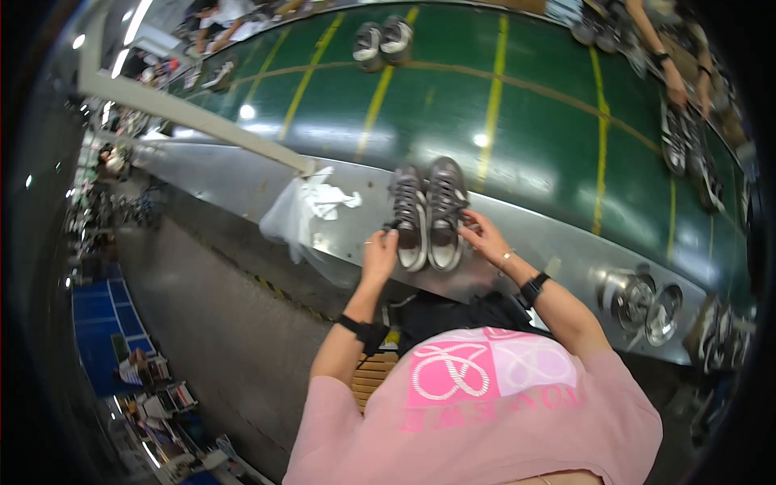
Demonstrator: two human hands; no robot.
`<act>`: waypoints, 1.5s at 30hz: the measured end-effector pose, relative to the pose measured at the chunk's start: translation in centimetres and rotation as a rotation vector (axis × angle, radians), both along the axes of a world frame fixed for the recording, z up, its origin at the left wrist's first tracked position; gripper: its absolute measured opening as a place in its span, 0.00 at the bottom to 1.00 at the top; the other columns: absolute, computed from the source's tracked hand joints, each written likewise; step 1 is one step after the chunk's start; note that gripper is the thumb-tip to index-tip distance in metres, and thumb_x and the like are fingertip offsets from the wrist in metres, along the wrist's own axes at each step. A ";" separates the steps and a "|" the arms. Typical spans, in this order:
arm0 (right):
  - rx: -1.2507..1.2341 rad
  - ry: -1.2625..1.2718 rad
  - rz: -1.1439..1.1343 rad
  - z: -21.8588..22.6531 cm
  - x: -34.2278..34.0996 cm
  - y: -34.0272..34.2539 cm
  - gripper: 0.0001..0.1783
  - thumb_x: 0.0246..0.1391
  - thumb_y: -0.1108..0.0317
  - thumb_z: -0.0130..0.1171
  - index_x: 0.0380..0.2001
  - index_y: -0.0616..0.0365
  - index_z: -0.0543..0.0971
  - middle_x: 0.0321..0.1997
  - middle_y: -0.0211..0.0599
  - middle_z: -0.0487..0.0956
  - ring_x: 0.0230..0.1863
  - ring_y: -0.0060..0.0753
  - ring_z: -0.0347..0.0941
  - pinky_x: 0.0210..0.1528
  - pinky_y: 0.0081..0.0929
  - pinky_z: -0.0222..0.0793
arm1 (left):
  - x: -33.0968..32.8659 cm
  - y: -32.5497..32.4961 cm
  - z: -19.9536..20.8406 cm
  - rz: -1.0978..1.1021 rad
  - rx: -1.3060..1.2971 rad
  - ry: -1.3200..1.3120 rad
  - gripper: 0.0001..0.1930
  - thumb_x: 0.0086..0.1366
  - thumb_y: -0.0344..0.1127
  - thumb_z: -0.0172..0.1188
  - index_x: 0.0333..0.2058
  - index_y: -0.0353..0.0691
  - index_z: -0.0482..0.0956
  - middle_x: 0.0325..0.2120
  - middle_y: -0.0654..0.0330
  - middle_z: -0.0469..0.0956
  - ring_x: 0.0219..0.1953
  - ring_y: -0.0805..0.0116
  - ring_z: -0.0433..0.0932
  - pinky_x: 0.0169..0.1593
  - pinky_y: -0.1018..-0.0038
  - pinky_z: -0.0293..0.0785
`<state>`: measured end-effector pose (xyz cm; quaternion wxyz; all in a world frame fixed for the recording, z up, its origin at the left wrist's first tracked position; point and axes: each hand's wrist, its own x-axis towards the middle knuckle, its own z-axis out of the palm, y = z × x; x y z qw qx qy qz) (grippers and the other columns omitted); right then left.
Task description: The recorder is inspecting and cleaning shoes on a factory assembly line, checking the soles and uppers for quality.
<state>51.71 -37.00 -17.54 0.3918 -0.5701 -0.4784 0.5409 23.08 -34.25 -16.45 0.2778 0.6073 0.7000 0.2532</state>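
A pair of dark brown lace-up sneakers with pale soles stands side by side before me, toes pointing away, on the metal ledge and the edge of the green belt. My left hand (380, 252) is closed at the outer side of the left sneaker (410, 212), near its heel; a small dark bit shows by the fingertips. Against the outer side of the right sneaker (445, 206) my right hand (486, 237) has its thumb and fingers bent onto the shoe. Both hands touch the shoes low down, and some fingertips are hidden.
Crumpled white paper and a clear plastic bag (283, 214) hang at the ledge's left, by a pale metal post (194, 113). Round metal dishes (634, 299) sit at the right. Another sneaker pair (381, 43) stands on the green belt (436, 105). A co-worker's hands (687, 95) hold shoes far right.
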 end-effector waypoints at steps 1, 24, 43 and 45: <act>0.058 -0.092 -0.027 -1.1 0.3 0.5 0.33 0.57 0.51 0.63 0.62 0.55 0.70 0.49 0.41 0.75 0.32 0.27 0.70 0.39 0.27 0.70 | 1.0 0.9 -0.1 -0.028 -0.059 0.006 0.30 0.68 0.56 0.53 0.40 0.26 0.79 0.34 0.39 0.80 0.38 0.41 0.79 0.45 0.56 0.73; 0.187 -0.273 0.049 6.0 -4.3 3.6 0.12 0.52 0.75 0.64 0.40 0.60 0.76 0.29 0.47 0.80 0.31 0.49 0.77 0.37 0.34 0.72 | 4.5 5.0 5.0 -0.283 0.024 -0.032 0.18 0.59 0.40 0.65 0.44 0.38 0.73 0.48 0.51 0.69 0.54 0.46 0.68 0.51 0.55 0.70; 0.151 -0.354 0.260 3.2 -1.5 0.6 0.18 0.51 0.71 0.66 0.44 0.69 0.80 0.32 0.43 0.84 0.31 0.34 0.80 0.36 0.29 0.75 | 2.6 -3.3 3.5 -0.151 0.179 -0.400 0.32 0.57 0.36 0.62 0.60 0.39 0.63 0.36 0.49 0.81 0.39 0.49 0.81 0.44 0.63 0.74; 0.216 -0.491 0.316 4.2 -2.1 0.2 0.15 0.51 0.70 0.66 0.41 0.68 0.82 0.34 0.46 0.84 0.33 0.38 0.81 0.39 0.30 0.76 | 2.8 -5.0 6.2 -0.302 -0.085 -0.174 0.34 0.61 0.45 0.62 0.62 0.36 0.61 0.49 0.43 0.77 0.52 0.46 0.77 0.56 0.60 0.72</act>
